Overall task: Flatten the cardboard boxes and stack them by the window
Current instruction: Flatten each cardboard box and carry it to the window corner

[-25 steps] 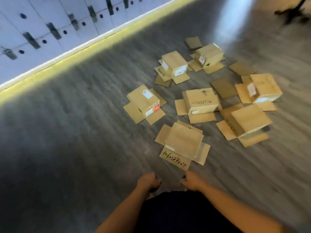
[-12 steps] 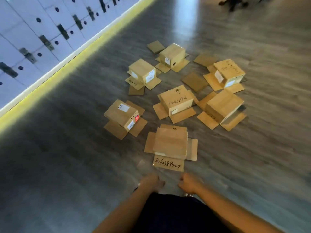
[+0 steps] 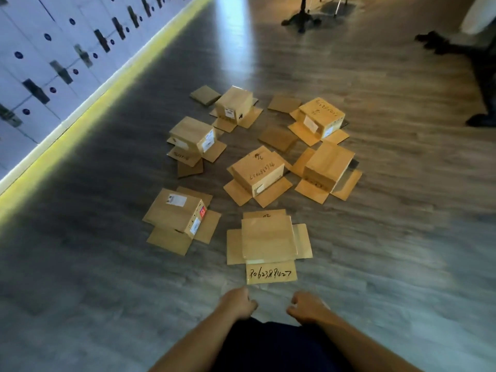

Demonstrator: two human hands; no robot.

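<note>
Several brown cardboard boxes stand upside down on the grey wood floor with their flaps splayed out. The nearest box (image 3: pixel 268 238) has a flap with handwritten numbers facing me. Beyond it sit a box with a red sticker (image 3: pixel 175 210), a box with numbers on top (image 3: pixel 256 170) and a plain box (image 3: pixel 328 166). Three more stand farther back. My left hand (image 3: pixel 237 303) and my right hand (image 3: pixel 306 307) hang low in front of my body, fingers curled, holding nothing, a short way before the nearest box.
A wall of white lockers (image 3: pixel 53 57) with a lit yellow strip along its base runs along the left. Loose cardboard pieces (image 3: pixel 277 138) lie among the boxes. A dark stand base (image 3: pixel 302 18) and dark furniture legs (image 3: pixel 483 76) are at the far right.
The view has swung and come closer to the boxes, which now sit more central. Both hands stay low, close together and without anything in them.
</note>
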